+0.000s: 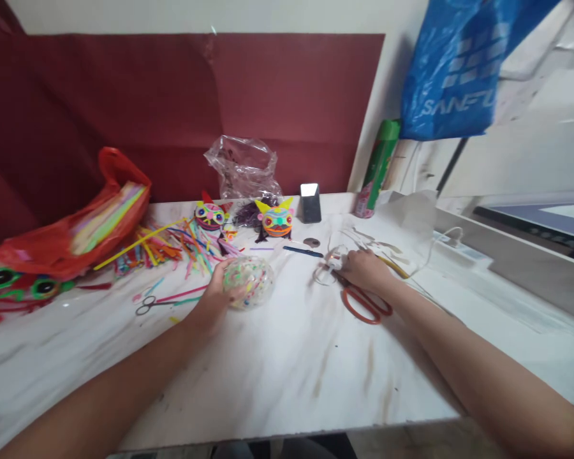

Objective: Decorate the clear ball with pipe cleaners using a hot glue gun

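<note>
White marbling covers the worktop [277, 370], which spreads beneath both hands, and a dark red sheet [291, 95] hangs on the wall beyond them. A blue bag [449, 76] with white lettering hangs above and beyond the right hand. Well to the left of the left hand lies a red plastic bag [48, 252] with a bundle of pale strips in its mouth; a heap of coloured fuzzy sticks [167, 252] spreads between that bag and the hand. A crumpled clear bag [243, 166] stands farther off beyond the left hand, and a green can [382, 159] leans beyond the right. The left hand [215, 293] curves around the near left side of a clear ball [253, 284] speckled with colour, holding it over the worktop. The right hand [366, 268] bends down over a clear and white tangle [335, 258]; its fingers are partly hidden, so I cannot tell whether they grip anything. Orange-handled scissors [370, 307] lie just below it. Beyond the ball sit a yellow-horned figure [277, 222] and a pink-faced figure [210, 215]. Small scissors [154, 302] lie left of the left hand. Between the hands, slightly farther out, rest a dark strip [302, 252] and a grey disc [311, 242].
</note>
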Motion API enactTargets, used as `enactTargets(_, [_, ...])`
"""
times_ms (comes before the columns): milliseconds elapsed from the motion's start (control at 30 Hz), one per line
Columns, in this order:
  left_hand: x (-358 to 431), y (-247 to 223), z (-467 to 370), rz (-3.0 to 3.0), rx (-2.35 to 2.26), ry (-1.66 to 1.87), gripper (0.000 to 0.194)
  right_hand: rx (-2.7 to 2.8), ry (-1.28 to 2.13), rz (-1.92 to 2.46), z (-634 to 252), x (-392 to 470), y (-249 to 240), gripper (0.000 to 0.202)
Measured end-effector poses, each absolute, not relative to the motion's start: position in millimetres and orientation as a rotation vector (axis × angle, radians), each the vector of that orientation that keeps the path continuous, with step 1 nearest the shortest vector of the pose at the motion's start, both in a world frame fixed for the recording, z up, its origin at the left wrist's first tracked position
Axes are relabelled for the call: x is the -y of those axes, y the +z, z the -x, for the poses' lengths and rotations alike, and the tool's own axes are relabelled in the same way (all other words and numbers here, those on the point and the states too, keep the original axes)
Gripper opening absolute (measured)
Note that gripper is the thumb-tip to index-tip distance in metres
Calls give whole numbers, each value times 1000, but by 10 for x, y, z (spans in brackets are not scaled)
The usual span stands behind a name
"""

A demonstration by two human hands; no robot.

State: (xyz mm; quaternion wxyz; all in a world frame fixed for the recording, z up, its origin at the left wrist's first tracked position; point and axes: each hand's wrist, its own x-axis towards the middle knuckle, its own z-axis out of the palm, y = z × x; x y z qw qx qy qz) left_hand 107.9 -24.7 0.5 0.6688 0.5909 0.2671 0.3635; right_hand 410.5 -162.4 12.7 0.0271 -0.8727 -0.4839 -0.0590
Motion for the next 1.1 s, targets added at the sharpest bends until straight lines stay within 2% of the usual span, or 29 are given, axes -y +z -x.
enactTargets(100, [231, -11, -1066, -1341, -583, 864, 83, 1509, -259, 2676, -4086, 1629, 127, 36])
enactTargets(233, [212, -14, -1055, -1393, -537, 905, 84, 1469, -346, 2442, -3974, 1660, 164, 28])
enactTargets(367, [212, -9, -1054, -1385, -507, 915, 86, 1417, 20, 1970, -3682, 1782, 208, 35])
enactTargets(467, [219, -1, -1054, -1373, -523, 914, 86, 1377, 389, 1875, -3447, 1921, 233, 40])
enactTargets(567, [222, -2, -1055, -1379, -548, 920, 83, 1415, 545, 1800, -3313, 2032, 244, 42])
enactTargets(1100, [191, -79, -1052, -1459, -525, 914, 82, 1710, 404, 1603, -3119, 2065, 276, 29])
